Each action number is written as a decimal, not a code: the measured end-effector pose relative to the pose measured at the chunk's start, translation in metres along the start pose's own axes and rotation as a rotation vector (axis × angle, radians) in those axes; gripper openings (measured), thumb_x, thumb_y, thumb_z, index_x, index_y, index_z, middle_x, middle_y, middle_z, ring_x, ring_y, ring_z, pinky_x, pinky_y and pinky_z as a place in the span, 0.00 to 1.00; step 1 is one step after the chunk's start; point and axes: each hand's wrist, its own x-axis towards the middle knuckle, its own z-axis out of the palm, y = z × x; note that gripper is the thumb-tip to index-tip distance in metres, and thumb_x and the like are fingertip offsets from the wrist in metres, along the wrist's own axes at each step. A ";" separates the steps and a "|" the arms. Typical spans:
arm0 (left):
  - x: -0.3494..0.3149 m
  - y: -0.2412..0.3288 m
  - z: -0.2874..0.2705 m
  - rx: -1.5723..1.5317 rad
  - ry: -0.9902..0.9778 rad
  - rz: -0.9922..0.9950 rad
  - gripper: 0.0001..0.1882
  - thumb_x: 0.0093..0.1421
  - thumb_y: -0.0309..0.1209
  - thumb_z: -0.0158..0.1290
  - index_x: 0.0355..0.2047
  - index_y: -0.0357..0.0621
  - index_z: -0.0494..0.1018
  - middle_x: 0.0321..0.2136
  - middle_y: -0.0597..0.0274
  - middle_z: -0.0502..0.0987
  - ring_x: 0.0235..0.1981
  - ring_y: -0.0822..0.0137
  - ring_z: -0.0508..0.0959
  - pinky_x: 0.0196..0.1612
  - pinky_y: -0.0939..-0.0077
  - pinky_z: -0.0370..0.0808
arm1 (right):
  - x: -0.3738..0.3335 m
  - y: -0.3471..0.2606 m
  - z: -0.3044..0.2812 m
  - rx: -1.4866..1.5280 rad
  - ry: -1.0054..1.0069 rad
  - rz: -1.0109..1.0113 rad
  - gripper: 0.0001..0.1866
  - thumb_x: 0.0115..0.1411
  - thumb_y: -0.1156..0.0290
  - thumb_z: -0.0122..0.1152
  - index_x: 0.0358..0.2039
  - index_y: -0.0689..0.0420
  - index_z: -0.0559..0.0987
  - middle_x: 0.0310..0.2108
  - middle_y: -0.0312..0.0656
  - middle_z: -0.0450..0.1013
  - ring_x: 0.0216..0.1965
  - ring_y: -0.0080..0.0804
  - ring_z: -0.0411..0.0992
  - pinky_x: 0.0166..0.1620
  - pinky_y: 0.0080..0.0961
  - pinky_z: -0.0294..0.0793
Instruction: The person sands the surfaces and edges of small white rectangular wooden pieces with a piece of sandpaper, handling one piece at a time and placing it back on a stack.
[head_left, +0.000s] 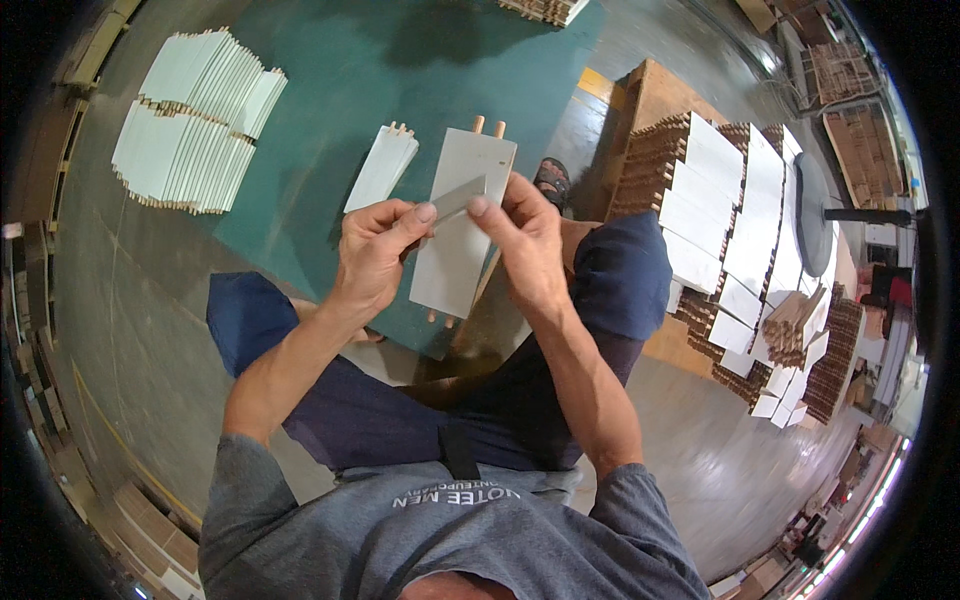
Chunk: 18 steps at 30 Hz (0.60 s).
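A thin, flat grey strip (458, 200) is stretched slantwise between my two hands, above the face of a white board. What it is made of I cannot tell. My left hand (378, 245) pinches its lower end between thumb and fingers. At its upper end the thumb of my right hand (528, 240) presses on it, the other fingers curled beside the board's right edge. The white board (450, 262) stands between my knees, with a pair of wooden dowels (488, 127) sticking out at the top and more at the bottom. A small dark mark shows near its upper right corner.
A few white boards with dowels (382, 165) lie on the green mat (310, 215) just ahead. At far left stands a large stack of white boards (195, 120). To the right, more boards (700, 200) are piled on a brown sheet, beside a round black stand (815, 215).
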 end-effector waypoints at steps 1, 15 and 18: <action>0.001 -0.002 -0.002 0.017 -0.002 0.008 0.08 0.62 0.31 0.61 0.29 0.38 0.81 0.25 0.66 0.79 0.28 0.76 0.75 0.35 0.78 0.71 | 0.000 0.008 0.004 -0.036 -0.017 0.022 0.18 0.63 0.70 0.64 0.50 0.65 0.75 0.41 0.39 0.78 0.40 0.23 0.74 0.46 0.25 0.74; 0.014 0.009 -0.014 0.313 -0.006 -0.019 0.14 0.64 0.37 0.58 0.33 0.37 0.82 0.25 0.64 0.80 0.28 0.77 0.76 0.31 0.78 0.71 | 0.007 0.009 -0.002 0.122 0.003 0.155 0.19 0.63 0.71 0.60 0.52 0.66 0.73 0.40 0.42 0.77 0.37 0.25 0.75 0.41 0.25 0.75; 0.012 0.013 -0.012 0.391 0.008 -0.005 0.13 0.63 0.37 0.59 0.33 0.37 0.82 0.24 0.64 0.81 0.27 0.76 0.76 0.29 0.77 0.71 | 0.008 0.013 -0.002 0.086 -0.004 0.124 0.18 0.65 0.67 0.62 0.50 0.65 0.75 0.38 0.39 0.78 0.35 0.22 0.74 0.38 0.23 0.74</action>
